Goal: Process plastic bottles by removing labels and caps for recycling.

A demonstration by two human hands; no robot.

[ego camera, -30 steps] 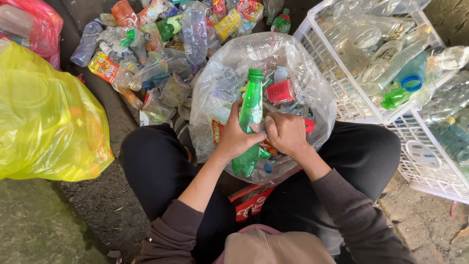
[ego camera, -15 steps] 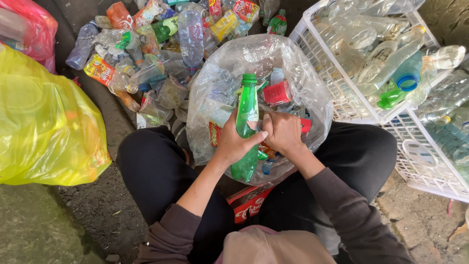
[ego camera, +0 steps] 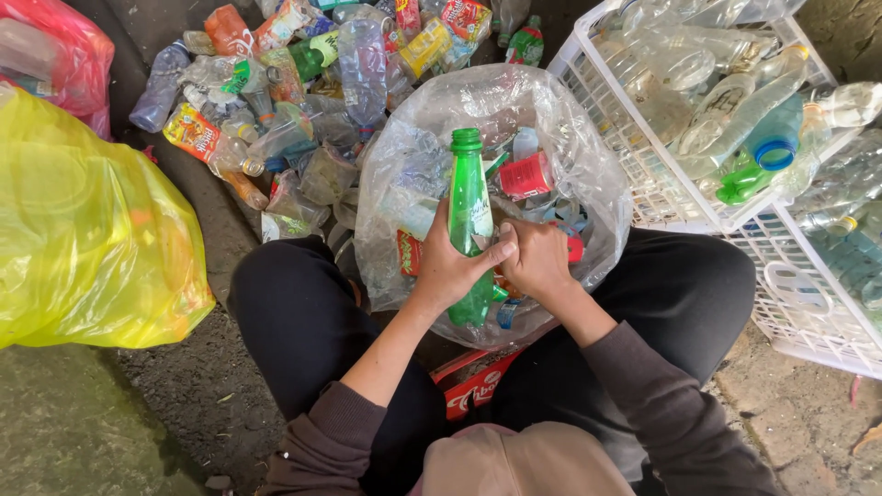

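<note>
Left hand (ego camera: 452, 266) is wrapped around the middle of a green plastic bottle (ego camera: 469, 207), which is held upright with its green cap on top, over the mouth of a clear plastic bag (ego camera: 588, 156). Just beside it, the right hand (ego camera: 536, 260) is clenched against the bottle's side, fingertips pressed at the label area (what exactly is pinched there cannot be made out). The bag is set between the person's knees and is filled with crushed bottles and a red cup (ego camera: 527, 174). A heap of flattened bottles and wrappers (ego camera: 276, 101) is spread on the ground beyond the bag. A yellow bag (ego camera: 83, 230) is seen at the left, and a white plastic crate (ego camera: 643, 174) loaded with clear bottles is placed at the right, near the knee.
</note>
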